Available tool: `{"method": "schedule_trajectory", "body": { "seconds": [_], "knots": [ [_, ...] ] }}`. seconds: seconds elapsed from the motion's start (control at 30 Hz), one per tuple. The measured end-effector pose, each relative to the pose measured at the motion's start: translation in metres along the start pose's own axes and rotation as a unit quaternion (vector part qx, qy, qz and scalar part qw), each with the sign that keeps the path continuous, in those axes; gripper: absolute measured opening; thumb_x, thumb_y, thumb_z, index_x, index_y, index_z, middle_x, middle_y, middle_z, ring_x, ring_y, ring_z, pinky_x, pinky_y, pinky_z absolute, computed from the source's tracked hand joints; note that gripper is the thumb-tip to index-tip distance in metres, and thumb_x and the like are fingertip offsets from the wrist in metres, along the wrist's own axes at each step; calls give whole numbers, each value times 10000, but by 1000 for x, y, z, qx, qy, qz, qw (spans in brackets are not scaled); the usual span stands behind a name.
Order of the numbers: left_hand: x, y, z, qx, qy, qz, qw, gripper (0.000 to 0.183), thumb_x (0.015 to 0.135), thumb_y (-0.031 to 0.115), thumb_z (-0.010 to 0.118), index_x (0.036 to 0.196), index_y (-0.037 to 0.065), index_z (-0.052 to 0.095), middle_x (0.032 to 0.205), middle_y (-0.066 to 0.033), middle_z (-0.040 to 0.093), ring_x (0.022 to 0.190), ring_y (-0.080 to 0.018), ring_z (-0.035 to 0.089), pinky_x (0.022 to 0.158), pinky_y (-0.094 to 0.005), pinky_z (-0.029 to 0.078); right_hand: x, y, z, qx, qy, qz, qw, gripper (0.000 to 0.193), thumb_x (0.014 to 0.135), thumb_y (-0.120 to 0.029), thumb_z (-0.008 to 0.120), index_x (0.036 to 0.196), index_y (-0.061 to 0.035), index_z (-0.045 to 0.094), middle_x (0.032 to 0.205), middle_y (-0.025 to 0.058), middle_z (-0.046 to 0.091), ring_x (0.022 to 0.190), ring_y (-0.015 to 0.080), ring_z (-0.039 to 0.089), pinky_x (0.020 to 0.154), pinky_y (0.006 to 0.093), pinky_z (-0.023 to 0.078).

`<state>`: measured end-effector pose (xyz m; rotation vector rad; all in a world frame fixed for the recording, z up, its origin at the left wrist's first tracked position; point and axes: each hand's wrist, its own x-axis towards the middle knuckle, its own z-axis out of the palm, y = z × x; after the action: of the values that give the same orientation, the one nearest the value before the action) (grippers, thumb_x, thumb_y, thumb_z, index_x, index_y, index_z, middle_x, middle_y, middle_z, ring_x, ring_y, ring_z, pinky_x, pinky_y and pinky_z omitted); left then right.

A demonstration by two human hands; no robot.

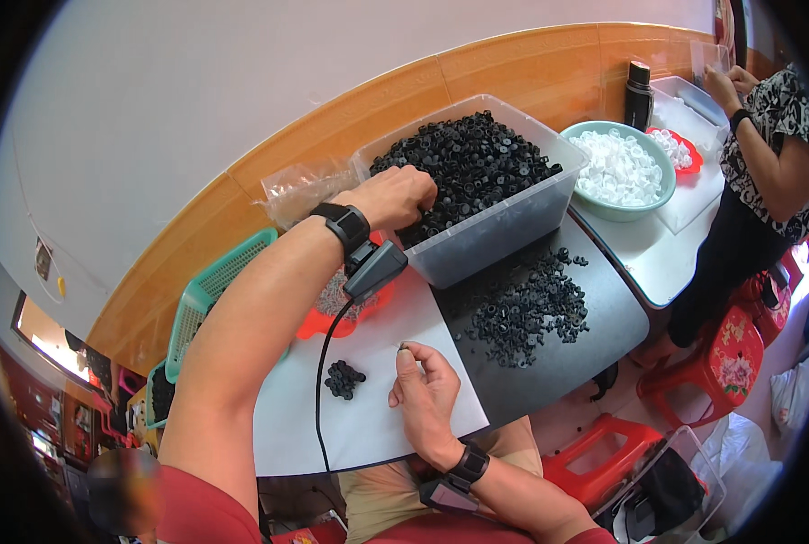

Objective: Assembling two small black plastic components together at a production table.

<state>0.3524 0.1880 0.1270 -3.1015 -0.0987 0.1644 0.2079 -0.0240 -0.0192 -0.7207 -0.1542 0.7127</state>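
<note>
My left hand point(393, 197) reaches over the near left rim of a clear plastic bin point(504, 238) heaped with small black plastic parts point(486, 159). Its fingers are curled down at the parts, and the fingertips are hidden. Above the white table top, my right hand point(429, 392) is closed in a pinch of thumb and forefinger. Something tiny and dark shows at the fingertips, too small to name. Left of it lies a little pile of black parts point(343, 380). Under my left forearm, a red bowl point(374, 304) of small greyish pieces is partly covered.
Loose black parts point(533, 313) are spread on the dark table section at the right. Beyond stand a pale green basin point(624, 210) of white parts and a black flask point(638, 96). Green baskets point(200, 290) sit left. A co-worker point(767, 163) stands far right, near red stools point(717, 367).
</note>
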Motion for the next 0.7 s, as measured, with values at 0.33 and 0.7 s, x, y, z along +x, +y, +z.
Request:
{"method": "schedule_trajectory", "body": {
  "seconds": [0.33,0.7],
  "knots": [
    [-17,-1,7,-176,89,8,980,249,836,61,730,1074,-11,739,978,-165,764,917,-255,738,820,-362,574,-2,3,-3,-31,-22,-3,999,324,1029,-208,659,1181,74,610,904,43,608,598,61,539,508,223,460],
    [-35,28,-6,-252,38,-127,959,212,833,71,729,1019,-25,761,784,-88,715,780,-130,705,617,-296,561,-1,3,-3,-34,-25,-3,999,307,1021,-201,671,1170,63,618,890,32,617,588,56,538,503,217,452]
  ]
}}
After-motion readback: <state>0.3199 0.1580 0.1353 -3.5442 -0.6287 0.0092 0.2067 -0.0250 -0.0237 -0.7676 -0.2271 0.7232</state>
